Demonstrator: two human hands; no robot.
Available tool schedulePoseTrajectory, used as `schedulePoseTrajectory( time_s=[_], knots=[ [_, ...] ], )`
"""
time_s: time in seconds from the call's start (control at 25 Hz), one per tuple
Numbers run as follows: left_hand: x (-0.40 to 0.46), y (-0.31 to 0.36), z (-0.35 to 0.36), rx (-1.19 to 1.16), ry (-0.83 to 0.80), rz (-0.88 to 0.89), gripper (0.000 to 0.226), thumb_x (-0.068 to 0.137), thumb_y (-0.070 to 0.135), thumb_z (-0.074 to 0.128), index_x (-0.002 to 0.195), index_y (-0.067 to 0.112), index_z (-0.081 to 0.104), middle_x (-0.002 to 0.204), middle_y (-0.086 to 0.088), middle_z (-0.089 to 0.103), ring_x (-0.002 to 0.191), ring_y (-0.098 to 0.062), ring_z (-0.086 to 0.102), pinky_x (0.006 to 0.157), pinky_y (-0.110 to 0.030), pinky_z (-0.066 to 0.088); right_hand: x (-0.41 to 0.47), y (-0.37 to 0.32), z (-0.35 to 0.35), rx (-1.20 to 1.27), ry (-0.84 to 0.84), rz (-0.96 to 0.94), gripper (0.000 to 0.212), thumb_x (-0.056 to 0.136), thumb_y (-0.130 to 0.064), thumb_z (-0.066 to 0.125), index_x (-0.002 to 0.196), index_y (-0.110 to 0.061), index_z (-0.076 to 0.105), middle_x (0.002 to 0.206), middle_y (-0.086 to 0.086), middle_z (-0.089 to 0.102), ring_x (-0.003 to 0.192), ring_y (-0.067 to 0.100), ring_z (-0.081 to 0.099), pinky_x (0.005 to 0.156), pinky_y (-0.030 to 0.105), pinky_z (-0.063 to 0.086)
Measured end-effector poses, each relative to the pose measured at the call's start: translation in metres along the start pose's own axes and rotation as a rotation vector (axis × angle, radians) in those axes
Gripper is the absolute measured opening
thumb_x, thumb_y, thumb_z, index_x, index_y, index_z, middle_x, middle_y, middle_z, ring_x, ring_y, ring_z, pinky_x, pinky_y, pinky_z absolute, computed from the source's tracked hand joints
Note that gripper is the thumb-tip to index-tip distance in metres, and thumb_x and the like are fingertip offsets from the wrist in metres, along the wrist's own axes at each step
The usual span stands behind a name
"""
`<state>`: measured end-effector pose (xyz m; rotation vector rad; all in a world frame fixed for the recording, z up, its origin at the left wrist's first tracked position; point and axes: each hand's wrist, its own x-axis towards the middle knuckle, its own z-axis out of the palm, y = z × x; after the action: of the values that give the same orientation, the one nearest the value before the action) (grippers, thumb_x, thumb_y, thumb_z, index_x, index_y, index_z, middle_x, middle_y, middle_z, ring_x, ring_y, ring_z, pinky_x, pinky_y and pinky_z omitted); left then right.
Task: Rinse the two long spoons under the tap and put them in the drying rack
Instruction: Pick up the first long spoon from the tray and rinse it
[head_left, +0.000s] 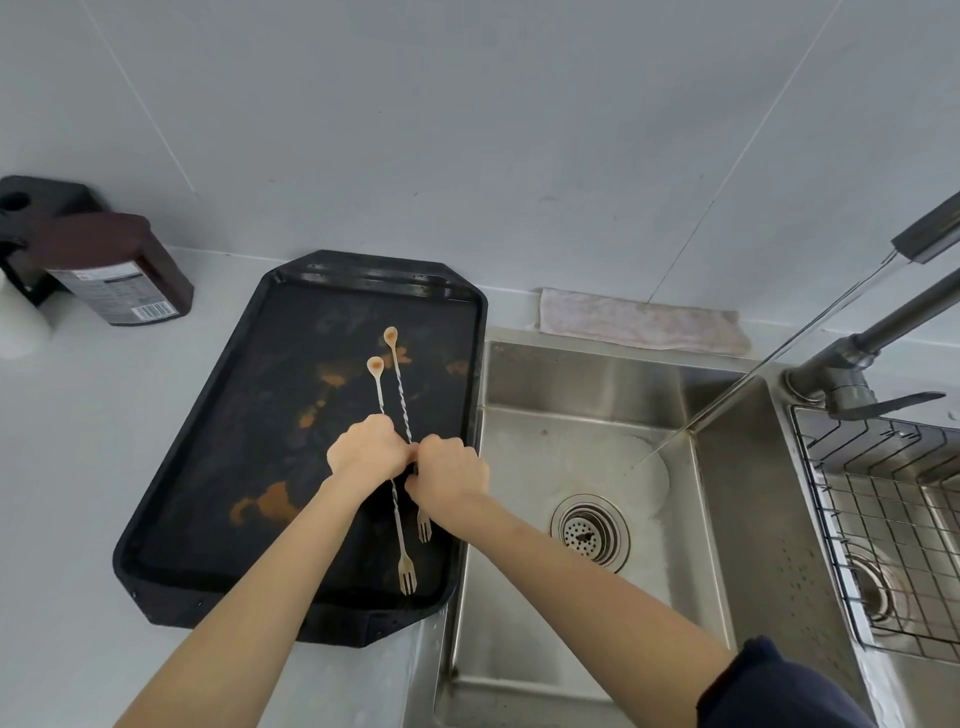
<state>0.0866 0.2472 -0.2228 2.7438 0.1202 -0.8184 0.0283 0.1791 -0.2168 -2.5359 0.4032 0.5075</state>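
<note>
Two long twisted metal spoons lie over the black tray (218, 467), each with a small bowl at the far end and a fork at the near end. My left hand (366, 451) is closed around the middle of the left spoon (377, 384). My right hand (449, 465) is closed around the middle of the right spoon (399, 379). The two hands touch each other. Brown stains mark the spoon bowls and the tray. Water streams from the tap (852, 348) into the left sink basin (582, 441). The wire drying rack (883, 499) sits in the right basin.
A folded cloth (639, 322) lies behind the sink against the wall. A dark brown bottle (114, 275) and a black holder (31, 208) stand at the far left of the counter. A drain strainer (589, 530) sits in the left basin.
</note>
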Motion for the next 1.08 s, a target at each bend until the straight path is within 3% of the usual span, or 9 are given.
schedulePoseTrajectory(
  time_s=[0.16, 0.28, 0.36, 0.52, 0.64, 0.8, 0.96, 1.08],
  knots=[
    [-0.006, -0.004, -0.002, -0.125, -0.021, 0.012, 0.022, 0.081, 0.034, 0.06, 0.087, 0.017, 0.072, 0.073, -0.001, 0.06, 0.074, -0.022, 0.056, 0.058, -0.025, 0.04, -0.001, 0.006, -0.001, 0.129, 0.011, 0.02, 0.023, 0.09, -0.013, 0.052, 0.109, -0.002, 0.058, 0.113, 0.018, 0.064, 0.106, 0.038, 0.06, 0.081, 0.039, 0.051],
    [-0.012, -0.001, -0.007, -0.256, -0.042, 0.095, 0.02, 0.084, 0.028, 0.058, 0.065, 0.022, 0.058, 0.08, -0.003, 0.059, 0.079, -0.022, 0.055, 0.071, -0.034, 0.047, -0.005, 0.015, -0.004, 0.282, 0.049, 0.031, 0.021, 0.089, -0.017, 0.056, 0.107, -0.009, 0.062, 0.112, 0.013, 0.067, 0.105, 0.032, 0.061, 0.086, 0.038, 0.053],
    [-0.019, 0.006, -0.008, -0.364, -0.06, 0.156, 0.019, 0.087, 0.024, 0.056, 0.069, 0.022, 0.053, 0.088, -0.003, 0.058, 0.086, -0.021, 0.056, 0.081, -0.036, 0.049, -0.012, 0.024, -0.011, 0.366, 0.08, 0.032, 0.02, 0.087, -0.015, 0.059, 0.106, -0.009, 0.062, 0.11, 0.013, 0.068, 0.105, 0.029, 0.061, 0.087, 0.036, 0.052],
    [-0.048, 0.029, -0.007, -0.525, -0.116, 0.287, 0.018, 0.091, 0.026, 0.054, 0.074, 0.022, 0.055, 0.084, 0.002, 0.059, 0.072, -0.007, 0.057, 0.064, -0.021, 0.042, -0.036, 0.052, -0.028, 0.457, 0.154, 0.014, 0.014, 0.086, -0.014, 0.062, 0.099, -0.01, 0.062, 0.093, 0.008, 0.067, 0.084, 0.02, 0.057, 0.069, 0.024, 0.043],
    [-0.073, 0.052, 0.003, -0.542, -0.135, 0.347, 0.012, 0.091, 0.026, 0.055, 0.087, 0.015, 0.059, 0.088, -0.001, 0.061, 0.07, -0.007, 0.058, 0.067, -0.023, 0.041, -0.056, 0.082, -0.036, 0.488, 0.212, 0.036, 0.01, 0.084, -0.015, 0.062, 0.084, -0.019, 0.053, 0.079, -0.003, 0.058, 0.077, 0.015, 0.052, 0.053, 0.016, 0.036],
    [-0.106, 0.084, 0.025, -0.524, -0.213, 0.433, 0.021, 0.091, 0.022, 0.055, 0.102, 0.007, 0.064, 0.091, -0.004, 0.063, 0.072, -0.009, 0.061, 0.061, -0.015, 0.04, -0.087, 0.124, -0.046, 0.529, 0.246, 0.117, 0.014, 0.083, -0.02, 0.064, 0.082, -0.023, 0.05, 0.077, -0.005, 0.057, 0.078, 0.015, 0.054, 0.061, 0.024, 0.041],
    [-0.13, 0.111, 0.049, -0.576, -0.325, 0.514, 0.011, 0.092, 0.021, 0.055, 0.084, 0.018, 0.063, 0.077, 0.005, 0.064, 0.047, 0.014, 0.06, 0.062, -0.014, 0.041, -0.117, 0.167, -0.062, 0.5, 0.218, 0.197, 0.017, 0.082, -0.034, 0.066, 0.091, -0.022, 0.056, 0.085, -0.007, 0.058, 0.082, 0.014, 0.055, 0.071, 0.026, 0.04],
    [-0.141, 0.13, 0.068, -0.592, -0.364, 0.541, 0.016, 0.091, 0.02, 0.055, 0.078, 0.022, 0.063, 0.074, 0.01, 0.063, 0.045, 0.018, 0.058, 0.062, -0.015, 0.04, -0.132, 0.199, -0.081, 0.492, 0.211, 0.21, 0.036, 0.087, -0.043, 0.058, 0.109, -0.015, 0.061, 0.1, 0.002, 0.067, 0.095, 0.019, 0.061, 0.078, 0.027, 0.043]
  ],
)
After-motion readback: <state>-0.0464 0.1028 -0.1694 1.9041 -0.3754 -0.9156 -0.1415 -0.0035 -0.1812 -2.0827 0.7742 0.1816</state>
